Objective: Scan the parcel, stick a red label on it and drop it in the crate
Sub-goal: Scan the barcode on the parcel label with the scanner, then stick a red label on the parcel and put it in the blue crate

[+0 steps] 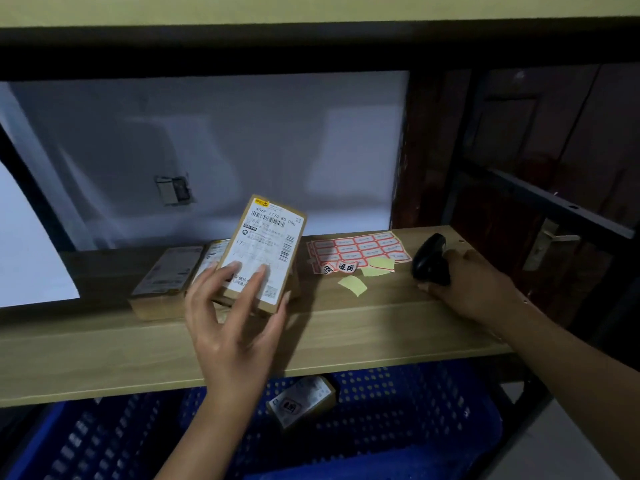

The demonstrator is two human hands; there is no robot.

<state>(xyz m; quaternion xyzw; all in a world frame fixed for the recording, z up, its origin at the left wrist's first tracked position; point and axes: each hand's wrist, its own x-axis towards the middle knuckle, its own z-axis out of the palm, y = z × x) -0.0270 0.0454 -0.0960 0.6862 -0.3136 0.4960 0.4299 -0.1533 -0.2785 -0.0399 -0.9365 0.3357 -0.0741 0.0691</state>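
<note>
A small cardboard parcel [266,244] with a white shipping label stands tilted up off the wooden shelf [346,327], label toward me. My left hand [235,317] holds its lower end, fingers spread over the label. My right hand [471,285] grips a black barcode scanner [429,258] at the shelf's right end, apart from the parcel. A sheet of red labels [360,249] lies flat between parcel and scanner, with two loose marked red labels [341,266] at its front edge. A blue perforated crate [398,420] sits below the shelf with one labelled parcel [301,400] inside.
Two more cardboard parcels [169,275] lie on the shelf behind and left of the held one. Yellow backing scraps [353,285] lie in front of the label sheet. A white board [207,150] backs the shelf; a dark door [540,150] stands to the right.
</note>
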